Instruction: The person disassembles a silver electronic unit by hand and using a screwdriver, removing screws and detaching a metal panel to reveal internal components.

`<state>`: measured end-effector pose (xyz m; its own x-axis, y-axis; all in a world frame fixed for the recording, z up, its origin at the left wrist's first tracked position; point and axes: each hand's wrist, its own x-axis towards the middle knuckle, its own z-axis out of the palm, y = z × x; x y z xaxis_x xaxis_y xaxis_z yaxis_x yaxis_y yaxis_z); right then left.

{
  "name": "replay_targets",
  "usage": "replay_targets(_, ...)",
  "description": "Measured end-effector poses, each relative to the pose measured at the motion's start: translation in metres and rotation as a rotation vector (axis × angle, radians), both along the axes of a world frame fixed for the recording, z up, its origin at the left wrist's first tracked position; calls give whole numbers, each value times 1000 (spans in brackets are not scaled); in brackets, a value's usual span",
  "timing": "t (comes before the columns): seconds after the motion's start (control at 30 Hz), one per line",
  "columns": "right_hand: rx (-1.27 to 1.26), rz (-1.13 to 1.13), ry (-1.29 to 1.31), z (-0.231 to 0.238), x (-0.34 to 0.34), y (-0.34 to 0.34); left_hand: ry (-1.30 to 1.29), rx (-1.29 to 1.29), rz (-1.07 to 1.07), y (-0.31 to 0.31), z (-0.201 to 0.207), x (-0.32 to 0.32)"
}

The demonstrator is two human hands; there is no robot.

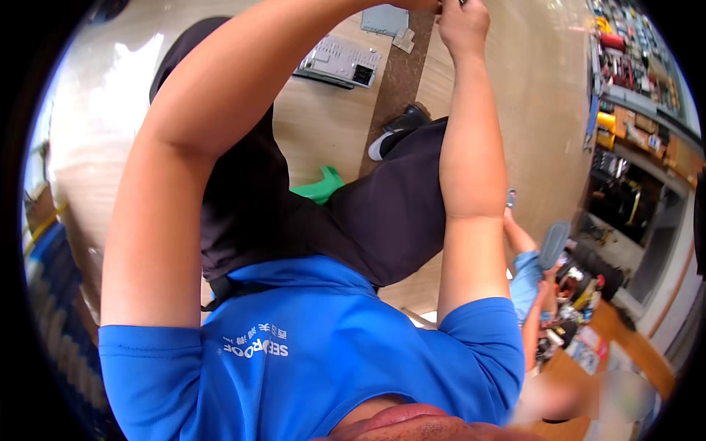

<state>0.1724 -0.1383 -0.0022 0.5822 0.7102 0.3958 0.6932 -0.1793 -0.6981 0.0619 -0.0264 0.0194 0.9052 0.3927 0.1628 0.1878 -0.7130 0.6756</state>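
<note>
Both my arms reach up to the top edge of the view, where my hands meet. My right hand (465, 28) has its fingers curled closed around something small and dark, mostly cut off by the edge. Right beside it, only a sliver of my left hand (418, 4) shows; its fingers are out of view. Below my left forearm a flat silver metal device housing (340, 60) lies on the floor, a black square part at its corner. A pale metal plate (384, 19) and a small light-coloured piece (404, 40) lie near my hands.
I sit on a green stool (321, 185), knees apart, a dark shoe (409, 120) on the brown floor strip (393, 84). At right another person (525, 283) sits beside cluttered parts. Shelves of tools (636, 55) line the right side; stacked blue things (55, 272) stand at left.
</note>
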Motion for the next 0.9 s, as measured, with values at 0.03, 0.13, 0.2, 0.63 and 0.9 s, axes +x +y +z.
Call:
replay_targets(0.03, -64, -13, 21, -4, 8, -10, -12, -41, 17, -8, 6, 1)
replay_targets(0.13, -334, -75, 47, -24, 29, -34, 362, 79, -155, -26, 34, -12)
replay_targets(0.2, -345, -61, 166, -56, 23, -28, 368, 192, -357, 0, 3, -7)
replay_targets(0.63, -1066, -40, -120, -201, 61, -127, 582, 195, -212, 38, 46, -65)
replay_targets(0.9, -859, -117, -102, -255, 106, -85, 386, 288, 0, 48, 18, -78)
